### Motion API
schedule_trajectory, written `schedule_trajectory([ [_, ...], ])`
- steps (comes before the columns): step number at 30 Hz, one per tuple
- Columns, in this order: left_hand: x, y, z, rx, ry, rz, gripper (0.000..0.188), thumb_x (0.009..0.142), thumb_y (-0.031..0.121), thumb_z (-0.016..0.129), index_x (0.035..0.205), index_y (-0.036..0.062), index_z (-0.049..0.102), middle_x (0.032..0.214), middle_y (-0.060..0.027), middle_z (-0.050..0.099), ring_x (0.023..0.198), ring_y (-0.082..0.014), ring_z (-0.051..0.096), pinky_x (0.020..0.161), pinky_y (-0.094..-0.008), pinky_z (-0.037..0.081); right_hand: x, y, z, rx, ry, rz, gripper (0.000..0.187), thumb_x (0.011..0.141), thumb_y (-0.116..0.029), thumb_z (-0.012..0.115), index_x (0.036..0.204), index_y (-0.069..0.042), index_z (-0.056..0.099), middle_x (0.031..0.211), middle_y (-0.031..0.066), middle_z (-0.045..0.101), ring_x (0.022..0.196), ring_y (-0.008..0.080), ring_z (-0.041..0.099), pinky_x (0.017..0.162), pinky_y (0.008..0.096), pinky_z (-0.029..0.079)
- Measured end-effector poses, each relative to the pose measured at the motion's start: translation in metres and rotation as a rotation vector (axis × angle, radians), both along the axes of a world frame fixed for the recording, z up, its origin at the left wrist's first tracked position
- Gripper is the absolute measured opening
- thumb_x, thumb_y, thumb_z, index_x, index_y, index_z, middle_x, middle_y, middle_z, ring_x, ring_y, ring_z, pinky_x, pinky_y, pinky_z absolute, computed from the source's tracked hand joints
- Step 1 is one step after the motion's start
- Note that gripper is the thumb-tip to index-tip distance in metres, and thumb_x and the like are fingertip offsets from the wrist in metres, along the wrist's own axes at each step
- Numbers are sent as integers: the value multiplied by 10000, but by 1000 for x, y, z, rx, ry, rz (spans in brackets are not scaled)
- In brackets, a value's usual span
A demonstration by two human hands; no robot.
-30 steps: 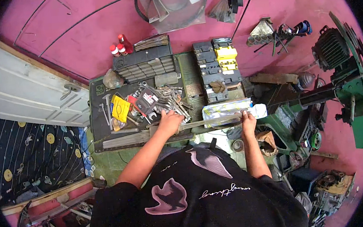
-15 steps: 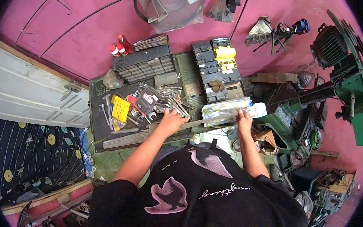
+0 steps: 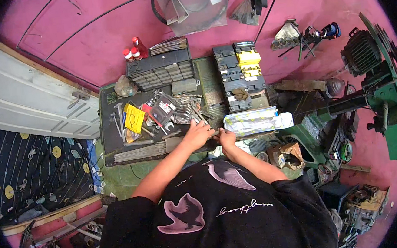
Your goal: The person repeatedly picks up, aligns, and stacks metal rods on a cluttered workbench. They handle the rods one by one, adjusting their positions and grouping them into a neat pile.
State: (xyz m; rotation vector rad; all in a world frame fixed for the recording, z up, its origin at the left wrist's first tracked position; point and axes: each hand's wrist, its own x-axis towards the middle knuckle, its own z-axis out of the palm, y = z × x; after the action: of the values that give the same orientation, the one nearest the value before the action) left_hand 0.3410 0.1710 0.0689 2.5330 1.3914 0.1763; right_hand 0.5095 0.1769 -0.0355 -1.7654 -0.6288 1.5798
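A bundle of thin grey rods [image 3: 138, 153] lies along the front edge of the dark workbench [image 3: 108, 131], its left ends fanned slightly. A flat grey-brown section [image 3: 174, 143] continues from it toward my hands. My left hand [image 3: 198, 135] is curled over the right-hand part of the bundle, with some fingers slightly raised. Close against it, my right hand [image 3: 227, 139] has its fingers closed at the bundle's right end. The rods between the two hands are mostly hidden. Right of my right hand lies a white, yellow-patterned plastic packet [image 3: 252, 121].
Several spanners [image 3: 183, 111], a yellow packet [image 3: 133, 118] and a hammer [image 3: 119, 114] crowd the bench behind my hands. A black drawer cabinet [image 3: 161, 71] stands farther back. Black and yellow batteries [image 3: 232, 81] stand at the right, near a green machine [image 3: 383, 104].
My right hand has moved left, from the strip of rods over the plastic packet to beside my left hand. The strip no longer reaches across the packet. My left hand has shifted slightly right.
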Motion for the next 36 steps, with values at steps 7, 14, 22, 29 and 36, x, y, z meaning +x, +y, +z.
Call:
schedule_trajectory([
  [7, -24, -18, 10, 66, -201, 179, 268, 834, 151, 631, 1102, 140, 636, 1099, -46, 588, 1079, -262, 521, 885, -469, 340, 1, -2, -11, -67, -68, 29, 318, 961, -286, 640, 850, 11, 637, 733, 110, 704, 510, 169, 622, 416, 300, 443],
  [14, -133, -71, -19, 101, -208, 687, 306, 862, 256, 675, 1118, 109, 597, 1082, -84, 586, 1055, -299, 530, 840, -486, 375, 7, -16, 4, -124, -291, 217, 458, 912, -432, 661, 693, -30, 649, 623, 120, 668, 508, 207, 607, 449, 348, 415],
  [22, -233, -146, -43, -106, -73, 771, 355, 785, 258, 736, 1112, 144, 660, 1137, -34, 643, 1087, -275, 544, 894, -484, 388, -74, -10, 110, 755, -1135, 1188, 437, 716, -362, 777, 1072, -139, 659, 1067, 44, 670, 1073, 252, 566, 899, 527, 386],
  [29, -193, -100, -30, -52, -151, 247, 492, 744, 358, 783, 1157, 131, 643, 1171, -49, 612, 1100, -262, 524, 875, -457, 388, -95, -10, 46, 682, -1502, 1442, 312, 920, -283, 539, 1195, -177, 642, 1244, 43, 584, 1232, 250, 471, 1042, 622, 294],
  [36, -166, -80, -52, -23, 39, 53, 590, 726, 449, 784, 1165, 87, 625, 1161, -86, 565, 1087, -278, 497, 859, -467, 374, -98, -12, 49, 768, -1479, 1535, 261, 939, -249, 506, 1114, -197, 693, 1218, 31, 599, 1245, 238, 441, 1070, 622, 283],
])
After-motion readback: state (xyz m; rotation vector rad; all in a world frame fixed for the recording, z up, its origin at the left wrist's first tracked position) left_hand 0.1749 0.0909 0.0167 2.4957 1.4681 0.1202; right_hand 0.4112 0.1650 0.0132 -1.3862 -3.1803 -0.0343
